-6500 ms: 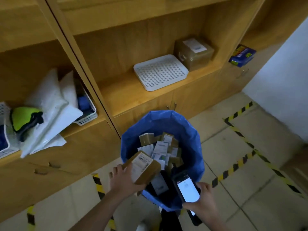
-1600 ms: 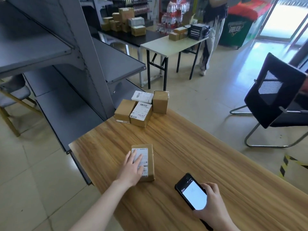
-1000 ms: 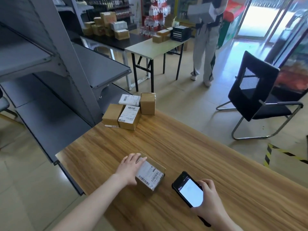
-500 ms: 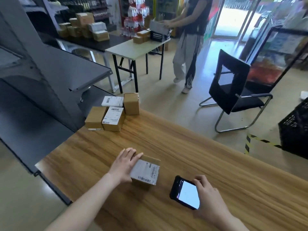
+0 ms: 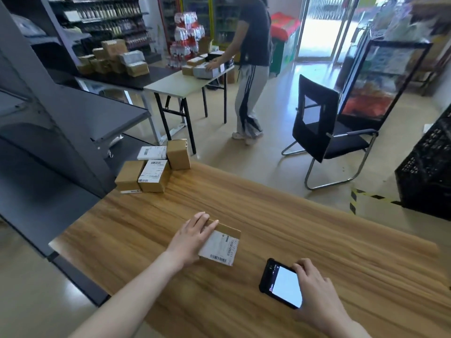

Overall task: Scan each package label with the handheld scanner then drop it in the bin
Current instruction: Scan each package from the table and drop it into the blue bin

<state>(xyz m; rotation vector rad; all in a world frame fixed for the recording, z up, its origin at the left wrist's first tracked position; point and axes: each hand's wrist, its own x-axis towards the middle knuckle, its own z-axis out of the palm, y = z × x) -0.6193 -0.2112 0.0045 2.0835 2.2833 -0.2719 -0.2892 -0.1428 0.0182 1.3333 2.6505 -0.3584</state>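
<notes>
A small cardboard package (image 5: pixel 223 243) with a white barcode label stands tilted on the wooden table (image 5: pixel 268 215), label facing me. My left hand (image 5: pixel 192 237) grips its left side and top edge. My right hand (image 5: pixel 317 289) holds the black handheld scanner (image 5: pixel 280 282), screen lit white, low over the table to the package's right. Several more labelled cardboard packages (image 5: pixel 153 167) are grouped at the table's far left corner. No bin is in view.
Dark metal shelving (image 5: pixel 61 132) runs along the left. A black chair (image 5: pixel 322 132) stands beyond the table and a black crate (image 5: pixel 429 172) at the right. A person (image 5: pixel 251 69) handles boxes at a folding table (image 5: pixel 180 81) in the background.
Since 6.5 s ago I have left the blue bin and come to the table. My left hand took a package lying flat and tipped it up. The scanner has dropped nearer the tabletop.
</notes>
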